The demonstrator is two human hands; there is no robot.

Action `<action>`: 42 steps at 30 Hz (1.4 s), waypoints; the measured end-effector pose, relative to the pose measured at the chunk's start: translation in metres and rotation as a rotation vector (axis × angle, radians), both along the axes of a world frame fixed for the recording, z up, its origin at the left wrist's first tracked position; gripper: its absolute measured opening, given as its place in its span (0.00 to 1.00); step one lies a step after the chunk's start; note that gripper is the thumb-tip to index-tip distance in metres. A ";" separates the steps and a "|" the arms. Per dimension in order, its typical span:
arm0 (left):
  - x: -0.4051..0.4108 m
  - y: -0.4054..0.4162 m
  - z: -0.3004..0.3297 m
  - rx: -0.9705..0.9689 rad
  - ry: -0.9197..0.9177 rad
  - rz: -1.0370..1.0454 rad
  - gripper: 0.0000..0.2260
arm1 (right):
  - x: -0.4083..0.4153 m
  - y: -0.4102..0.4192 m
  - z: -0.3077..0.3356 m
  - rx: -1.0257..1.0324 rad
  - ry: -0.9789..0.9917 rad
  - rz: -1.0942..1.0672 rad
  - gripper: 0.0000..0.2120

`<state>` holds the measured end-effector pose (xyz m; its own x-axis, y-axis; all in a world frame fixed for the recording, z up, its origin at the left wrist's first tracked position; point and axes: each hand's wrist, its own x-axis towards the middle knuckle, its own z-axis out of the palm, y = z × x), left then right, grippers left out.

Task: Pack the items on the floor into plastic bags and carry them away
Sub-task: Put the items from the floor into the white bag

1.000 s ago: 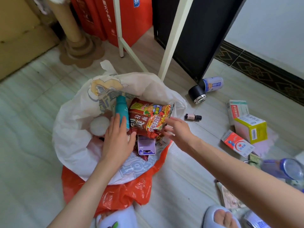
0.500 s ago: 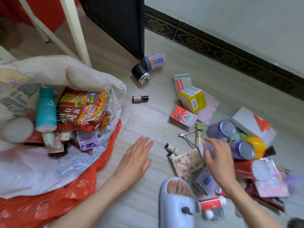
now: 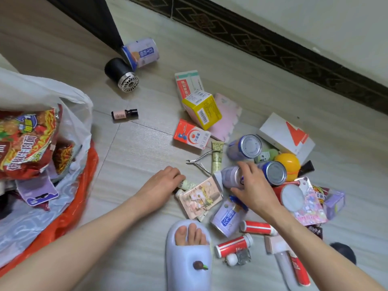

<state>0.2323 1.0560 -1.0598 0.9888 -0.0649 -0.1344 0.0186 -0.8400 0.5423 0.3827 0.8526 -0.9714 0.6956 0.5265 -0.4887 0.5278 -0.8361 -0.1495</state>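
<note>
On the floor at the left, a big white plastic bag (image 3: 42,97) is lying open on top of an orange bag (image 3: 69,211), and a red noodle packet (image 3: 27,143) is sitting inside the white one. To the right, a pile of things is waiting on the pale floor (image 3: 136,143): a white box with an orange mark (image 3: 287,135), a yellow box (image 3: 202,109), a red and white box (image 3: 192,136), shiny cans, red tubes and a yellow ball (image 3: 287,165). The right hand (image 3: 255,187) is reaching into the pile and curling its fingers round a pale purple can (image 3: 228,177) lying on its side. The left hand (image 3: 161,185) is resting near a flat pink packet (image 3: 199,197), and its fingers are closing on a small pale tube (image 3: 188,184). The two hands are apart. A foot in a light blue slipper (image 3: 189,255) is standing just below the pile. Farther off, a tiny dark-capped bottle (image 3: 125,114) is lying alone.
</note>
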 end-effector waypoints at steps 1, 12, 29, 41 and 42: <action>0.001 0.001 0.001 -0.007 -0.002 0.005 0.18 | 0.001 0.000 -0.001 -0.001 -0.011 0.007 0.32; -0.036 0.024 0.055 -0.264 -0.163 0.541 0.11 | -0.029 0.025 0.036 0.184 -0.228 0.003 0.32; -0.270 0.131 0.118 0.140 -0.090 1.089 0.12 | -0.202 0.261 0.069 0.319 0.240 0.770 0.31; -0.316 0.157 0.097 0.418 -0.102 1.036 0.09 | -0.288 0.311 0.006 0.286 0.208 0.845 0.32; -0.319 0.158 0.091 0.406 -0.077 1.024 0.08 | -0.289 0.309 0.003 0.278 0.195 0.857 0.34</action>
